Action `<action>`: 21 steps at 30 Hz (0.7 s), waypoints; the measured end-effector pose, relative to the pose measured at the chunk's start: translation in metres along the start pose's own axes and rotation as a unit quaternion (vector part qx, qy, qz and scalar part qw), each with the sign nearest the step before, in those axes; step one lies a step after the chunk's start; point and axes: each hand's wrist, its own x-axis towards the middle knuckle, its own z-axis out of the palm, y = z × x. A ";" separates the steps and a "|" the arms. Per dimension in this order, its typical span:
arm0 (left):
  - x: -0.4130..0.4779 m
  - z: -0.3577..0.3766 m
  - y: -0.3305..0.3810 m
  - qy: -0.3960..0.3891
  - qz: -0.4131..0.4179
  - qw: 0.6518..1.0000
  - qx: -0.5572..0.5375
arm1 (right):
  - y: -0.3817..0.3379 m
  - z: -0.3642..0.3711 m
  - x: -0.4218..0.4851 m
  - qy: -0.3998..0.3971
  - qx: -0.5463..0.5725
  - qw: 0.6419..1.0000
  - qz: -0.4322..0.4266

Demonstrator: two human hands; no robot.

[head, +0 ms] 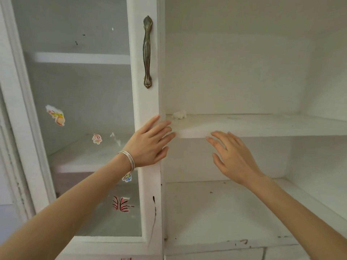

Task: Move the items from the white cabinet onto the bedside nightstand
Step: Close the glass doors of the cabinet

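Observation:
The white cabinet (pixel 244 126) fills the head view, its right side open onto bare shelves. A small white crumpled lump (pixel 179 114) lies at the left end of the middle shelf. My left hand (pixel 150 143), with silver bangles on the wrist, rests flat with fingers apart against the frame of the closed glass door, fingertips at the shelf's front edge. My right hand (pixel 232 156) hovers open with fingers spread just below and in front of that same shelf. Neither hand holds anything. The nightstand is out of view.
The closed left door (pixel 146 102) has a glass pane with several cartoon stickers and a dark bronze handle (pixel 147 51). Behind the glass are more white shelves. The lower open shelf (pixel 225 212) shows scuffs and dark specks.

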 end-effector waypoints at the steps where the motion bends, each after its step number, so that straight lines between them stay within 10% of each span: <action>1: 0.001 0.005 -0.001 0.000 -0.004 1.000 0.002 | 0.002 0.005 0.005 0.002 0.003 1.000 0.001; 21: 0.006 0.032 -0.004 -0.010 -0.034 0.999 0.015 | 0.007 0.059 0.030 0.075 0.025 0.997 -0.009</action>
